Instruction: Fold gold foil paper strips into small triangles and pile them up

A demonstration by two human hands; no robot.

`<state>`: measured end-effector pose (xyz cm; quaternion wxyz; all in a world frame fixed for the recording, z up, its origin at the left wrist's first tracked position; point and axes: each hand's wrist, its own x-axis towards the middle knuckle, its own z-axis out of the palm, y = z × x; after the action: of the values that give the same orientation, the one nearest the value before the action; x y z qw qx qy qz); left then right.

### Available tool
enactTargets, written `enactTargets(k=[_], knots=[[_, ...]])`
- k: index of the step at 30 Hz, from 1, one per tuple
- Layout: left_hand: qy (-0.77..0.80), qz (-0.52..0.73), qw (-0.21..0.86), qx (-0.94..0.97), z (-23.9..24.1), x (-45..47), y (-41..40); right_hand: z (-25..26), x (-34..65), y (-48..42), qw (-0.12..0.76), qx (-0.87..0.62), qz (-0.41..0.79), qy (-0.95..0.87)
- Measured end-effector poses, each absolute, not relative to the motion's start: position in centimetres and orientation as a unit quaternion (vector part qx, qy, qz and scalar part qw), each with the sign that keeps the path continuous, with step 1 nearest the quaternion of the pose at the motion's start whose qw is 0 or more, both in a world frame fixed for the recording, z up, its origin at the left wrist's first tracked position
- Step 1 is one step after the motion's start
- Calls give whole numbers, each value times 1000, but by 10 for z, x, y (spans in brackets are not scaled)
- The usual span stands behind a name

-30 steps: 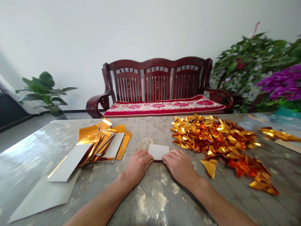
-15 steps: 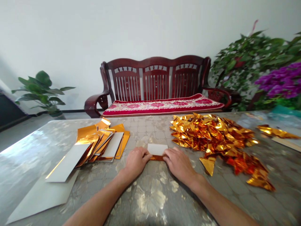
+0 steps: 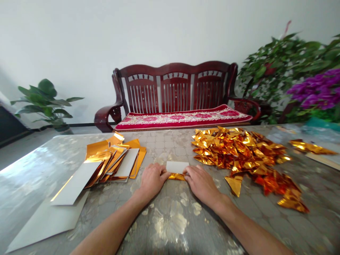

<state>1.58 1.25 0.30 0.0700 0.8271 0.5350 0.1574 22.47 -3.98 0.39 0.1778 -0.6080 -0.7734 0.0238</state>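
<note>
Between my hands, at the middle of the table, lies a small sheet of gold foil paper (image 3: 177, 166), its white side up and its near edge turned over to show a gold strip. My left hand (image 3: 154, 179) pinches the left end of that strip with thumb and fingers. At the right end my right hand (image 3: 199, 181) grips it in the same way. The fingertips partly cover both ends of the fold. The far edge of the sheet lies flat toward the bench.
Left of my hands is a loose stack of gold and white paper sheets (image 3: 114, 159), with a larger grey-white sheet (image 3: 53, 225) nearer me. A heap of folded gold foil pieces (image 3: 236, 148) covers the right side. Beyond the table (image 3: 170, 219) stands a wooden bench (image 3: 175, 88).
The gold strip at the near edge looks brighter and more crinkled now. Both hands keep their hold in nearly the same place, and the view has shifted slightly.
</note>
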Motion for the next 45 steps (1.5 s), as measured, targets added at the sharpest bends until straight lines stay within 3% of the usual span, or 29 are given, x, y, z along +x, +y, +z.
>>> enactTargets(k=[20, 29, 35, 45], knots=[[544, 110, -14, 832, 3, 22, 10, 2, 224, -36, 152, -616, 14, -773], [464, 178, 27, 867, 1, 22, 5, 6, 231, -36, 193, -552, -33, -810], [377, 85, 17, 922, 0, 26, -8, 4, 231, -35, 180, -440, -31, -879], [401, 27, -76, 913, -3, 31, -37, -4, 241, -36, 178, -428, -27, -886]])
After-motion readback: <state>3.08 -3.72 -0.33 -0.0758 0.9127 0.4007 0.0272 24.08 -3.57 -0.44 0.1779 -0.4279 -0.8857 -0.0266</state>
